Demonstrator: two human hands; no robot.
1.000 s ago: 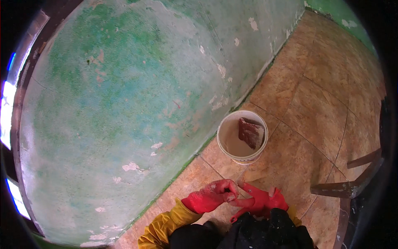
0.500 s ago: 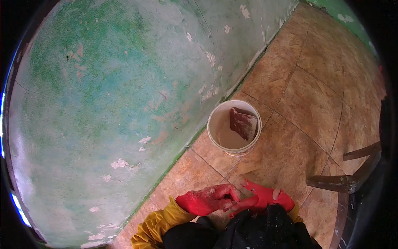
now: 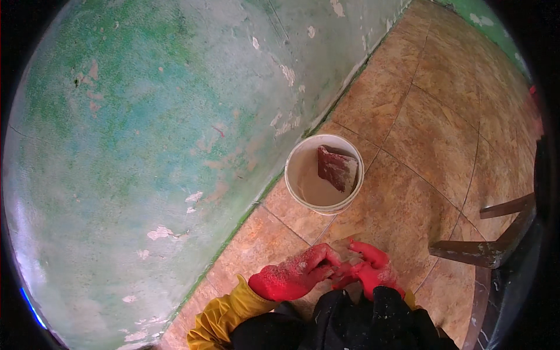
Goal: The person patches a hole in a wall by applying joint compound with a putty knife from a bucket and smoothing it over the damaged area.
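- Where my hands come together, low in view toward six o'clock, both wear red gloves (image 3: 269,282), the left one dusted with pale specks.
- My left grip (image 3: 300,269) has its fingers bent toward three o'clock, up against the other glove; I cannot tell whether they pinch anything.
- My right grip (image 3: 373,269) lies at three o'clock from the left, one finger pointing toward ten; what the rest do is hidden where the gloves overlap.
- A yellow sleeve (image 3: 224,315) covers my left forearm at eight o'clock of the gloves; speckled black clothing (image 3: 373,326) lies at five.
- At twelve o'clock, well apart from my gloves, a white bucket (image 3: 303,178) stands on the brown tiled floor (image 3: 431,151), near the wall (image 3: 134,175).
- Inside it, toward one or two o'clock, sits a tilted dark red block (image 3: 333,169), smeared with something pale.
- The wall, blotchy green with flaked patches, fills nine to eleven o'clock.
- Between two and three o'clock are dark wooden legs (image 3: 464,251).
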